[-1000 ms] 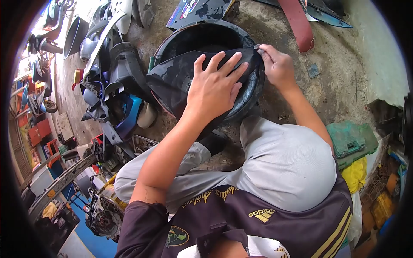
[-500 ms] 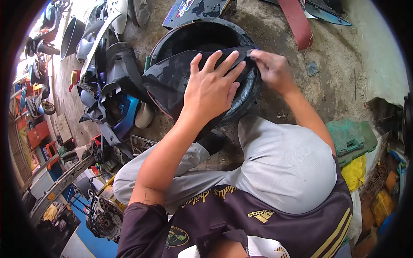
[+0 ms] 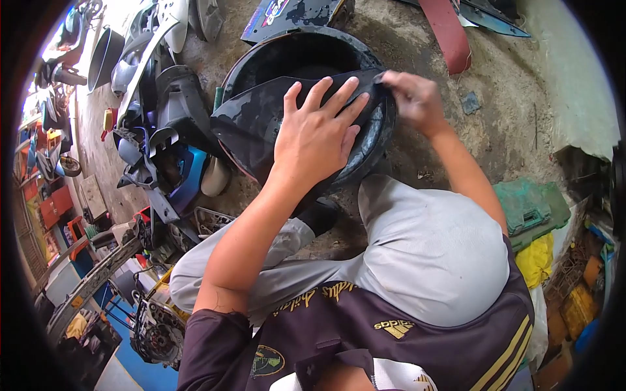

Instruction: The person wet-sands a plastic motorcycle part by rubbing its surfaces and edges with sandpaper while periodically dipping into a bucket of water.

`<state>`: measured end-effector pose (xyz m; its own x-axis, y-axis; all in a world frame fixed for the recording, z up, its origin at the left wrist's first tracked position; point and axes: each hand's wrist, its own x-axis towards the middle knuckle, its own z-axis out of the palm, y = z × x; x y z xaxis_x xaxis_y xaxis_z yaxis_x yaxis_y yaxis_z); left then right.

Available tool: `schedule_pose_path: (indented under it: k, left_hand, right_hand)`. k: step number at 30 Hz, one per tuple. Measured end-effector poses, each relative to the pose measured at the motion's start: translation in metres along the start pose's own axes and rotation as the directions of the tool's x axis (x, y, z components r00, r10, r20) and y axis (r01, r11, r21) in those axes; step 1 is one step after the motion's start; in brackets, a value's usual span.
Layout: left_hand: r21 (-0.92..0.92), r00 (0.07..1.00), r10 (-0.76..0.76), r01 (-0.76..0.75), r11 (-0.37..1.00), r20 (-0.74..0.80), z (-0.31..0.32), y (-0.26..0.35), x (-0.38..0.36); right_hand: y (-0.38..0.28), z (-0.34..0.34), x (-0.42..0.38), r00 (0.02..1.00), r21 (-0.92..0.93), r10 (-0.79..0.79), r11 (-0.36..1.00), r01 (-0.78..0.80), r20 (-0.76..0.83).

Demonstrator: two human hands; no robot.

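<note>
A dark, wet black plastic panel (image 3: 251,120) with a pointed corner at the right lies across a round black tub (image 3: 300,40). My left hand (image 3: 316,133) rests flat on the panel with its fingers spread. At the panel's right tip, my right hand (image 3: 417,101) is closed, its thumb and fingers pinched together at the edge. Blur smears that hand, and what it pinches is too small to make out. Between the panel and the near right rim, part of the tub's wet inner wall shows.
Motorcycle fairing parts (image 3: 179,104) are piled on the left. A dark panel with stickers (image 3: 293,16) lies beyond the tub, and a red strip (image 3: 447,36) at the upper right. A green case (image 3: 525,212) and yellow cloth (image 3: 536,260) are by my right knee; an engine (image 3: 156,332) is lower left.
My right hand has shifted slightly to the right at the panel's tip. My left hand stays spread on the panel, and the whole view has slid a little.
</note>
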<state>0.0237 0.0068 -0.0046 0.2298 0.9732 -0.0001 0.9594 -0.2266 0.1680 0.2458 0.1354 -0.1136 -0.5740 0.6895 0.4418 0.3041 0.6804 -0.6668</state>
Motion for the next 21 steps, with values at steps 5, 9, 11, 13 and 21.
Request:
schedule_pose_path:
  k: [5,9,11,13,21]
  left_hand:
    - [-0.012,1.0,0.0,0.0,1.0,-0.007,-0.001,0.0,0.0]
    - [0.0,1.0,-0.004,0.004,1.0,0.006,-0.002,0.001,0.0]
    - [-0.01,1.0,-0.006,0.006,1.0,0.0,-0.001,0.0,0.001]
    - [-0.011,1.0,-0.004,0.004,1.0,0.003,-0.001,0.001,0.001]
    - [-0.005,1.0,-0.001,0.001,1.0,-0.003,0.0,0.0,0.0]
  right_hand:
    - [-0.006,-0.001,0.003,0.998,-0.019,0.027,0.999,-0.026,0.056]
    - [0.003,0.001,0.006,1.0,0.028,0.0,1.0,0.0,-0.01]
    - [0.005,-0.001,0.008,1.0,0.015,0.011,1.0,-0.011,-0.015]
    - [0.006,-0.002,0.006,0.999,0.003,0.027,1.0,-0.027,-0.019]
    - [0.005,0.0,0.011,0.998,-0.009,0.062,0.998,-0.063,-0.02]
